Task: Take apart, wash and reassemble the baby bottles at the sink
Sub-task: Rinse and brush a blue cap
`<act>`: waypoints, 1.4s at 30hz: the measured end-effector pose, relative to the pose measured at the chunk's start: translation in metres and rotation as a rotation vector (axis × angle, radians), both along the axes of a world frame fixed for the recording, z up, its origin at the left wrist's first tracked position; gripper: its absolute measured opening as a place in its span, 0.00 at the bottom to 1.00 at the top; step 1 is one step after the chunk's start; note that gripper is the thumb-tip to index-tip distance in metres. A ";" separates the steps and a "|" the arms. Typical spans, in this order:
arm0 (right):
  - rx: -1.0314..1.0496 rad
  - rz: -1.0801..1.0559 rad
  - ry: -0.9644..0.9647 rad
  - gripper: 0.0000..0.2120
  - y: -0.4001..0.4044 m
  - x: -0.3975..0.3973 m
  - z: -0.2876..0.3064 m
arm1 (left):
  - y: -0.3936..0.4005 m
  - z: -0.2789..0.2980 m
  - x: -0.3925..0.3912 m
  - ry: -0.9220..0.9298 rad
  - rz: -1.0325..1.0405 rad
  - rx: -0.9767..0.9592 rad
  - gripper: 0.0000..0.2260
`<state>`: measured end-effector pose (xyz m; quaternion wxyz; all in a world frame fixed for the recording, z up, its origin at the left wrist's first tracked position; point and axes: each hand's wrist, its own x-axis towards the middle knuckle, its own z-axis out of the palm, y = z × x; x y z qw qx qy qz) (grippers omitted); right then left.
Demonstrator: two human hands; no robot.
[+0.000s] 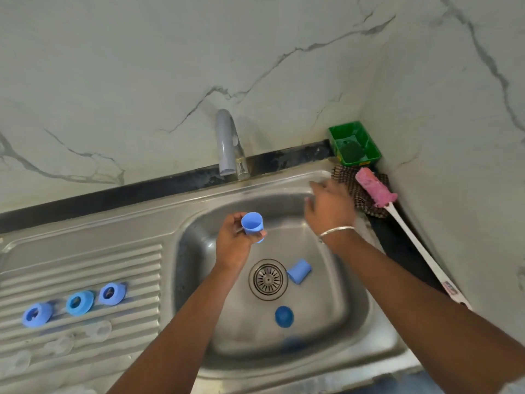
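1. On the ribbed drainboard [85,263] at far left, three blue collar rings lie in a row that climbs toward the basin: the leftmost ring [37,314], the middle ring [79,302] and the right ring [112,293], each with its hole facing up.
2. Just below them three clear teats, among them one clear teat [99,330], stand on the same ribs; they are faint and blurred.
3. The left hand [233,243] is over the back-left part of the steel sink [196,251], fingers curled round a light-blue cap [252,225].
4. The cap's long axis is close to upright, tilted slightly, with its open mouth pointing up and toward the wall.
5. The grey tap [227,143] rises from the sink's back rim, with its spout hanging over the basin edge.
6. The round drain strainer [268,279] sits at the basin floor; a second blue cap [299,271] lies on its side just right of it, long axis slanting from lower left to upper right.
7. A darker blue cap [284,316] sits nearer the front, domed end up.
8. The right hand [329,206] is at the back-right rim, blurred; whether it holds anything I cannot tell. A bangle [336,230] circles the wrist.
9. In the corner: a green tray [355,145], a checked cloth [352,183], and a pink-headed bottle brush [375,187], its white handle running toward the viewer along the right wall.
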<state>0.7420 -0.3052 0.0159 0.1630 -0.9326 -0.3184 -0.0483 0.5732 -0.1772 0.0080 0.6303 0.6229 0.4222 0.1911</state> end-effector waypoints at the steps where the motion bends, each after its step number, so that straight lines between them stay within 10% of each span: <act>1: 0.052 0.110 0.107 0.17 0.017 -0.003 0.002 | 0.004 0.001 0.002 -0.018 0.006 0.000 0.19; 9: 0.517 0.203 0.604 0.12 0.124 -0.007 0.032 | 0.039 -0.003 0.015 -0.091 0.029 0.044 0.22; 37: -0.044 0.306 0.397 0.10 0.139 -0.018 0.087 | 0.035 -0.001 0.019 -0.058 -0.072 0.139 0.20; 42: -0.031 0.303 0.425 0.09 0.139 -0.018 0.086 | 0.043 0.016 0.027 -0.099 0.019 -0.154 0.16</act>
